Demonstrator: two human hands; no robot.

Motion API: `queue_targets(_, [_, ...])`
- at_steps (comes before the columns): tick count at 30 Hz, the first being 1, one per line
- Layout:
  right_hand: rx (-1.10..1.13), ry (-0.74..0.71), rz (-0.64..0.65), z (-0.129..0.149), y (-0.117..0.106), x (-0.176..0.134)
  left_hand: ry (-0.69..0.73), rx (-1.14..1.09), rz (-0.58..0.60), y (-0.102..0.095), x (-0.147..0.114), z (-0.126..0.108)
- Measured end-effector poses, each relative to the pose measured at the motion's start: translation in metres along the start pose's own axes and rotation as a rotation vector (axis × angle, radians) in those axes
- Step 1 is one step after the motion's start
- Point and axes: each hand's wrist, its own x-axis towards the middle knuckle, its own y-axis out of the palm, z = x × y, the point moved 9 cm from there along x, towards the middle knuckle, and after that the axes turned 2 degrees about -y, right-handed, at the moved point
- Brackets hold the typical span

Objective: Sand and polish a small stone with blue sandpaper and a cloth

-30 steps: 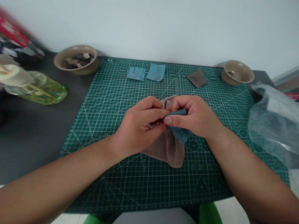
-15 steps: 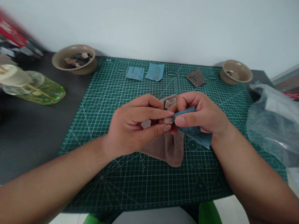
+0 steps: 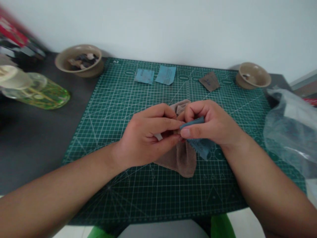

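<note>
Fingers of the right hand [image 3: 211, 124] pinch a bent blue sheet [image 3: 201, 145] against a small brownish piece [image 3: 176, 131], mostly hidden, gripped by the left hand [image 3: 143, 135]. Beneath lies a brown cloth [image 3: 185, 162], reaching towards six o'clock; a brown square [image 3: 209, 81] lies at one o'clock.

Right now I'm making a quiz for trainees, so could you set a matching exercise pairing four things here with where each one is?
Things:
1. folded blue sheet
2. cloth
3. brown square
4. bottle

Places:
A. left of the mat
B. pinched in the right hand
C. near the mat's far edge
D. on the mat, partly hidden by the left hand

Pairs: 1-B, 2-D, 3-C, 4-A
</note>
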Motion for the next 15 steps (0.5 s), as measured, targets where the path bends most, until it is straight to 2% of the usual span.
queue_targets(5, [-0.004,0.005,-0.033,0.002,-0.002,0.0,-0.109,-0.094,-0.023,-0.003,-0.001,0.01])
queue_targets(10, [0.163,-0.035,-0.014,0.007,0.002,0.001,-0.231,-0.284,-0.029,-0.008,-0.002,0.02])
queue_targets(15, [0.197,-0.035,0.024,0.008,0.004,0.0,-0.25,-0.367,-0.035,-0.007,0.0,0.022])
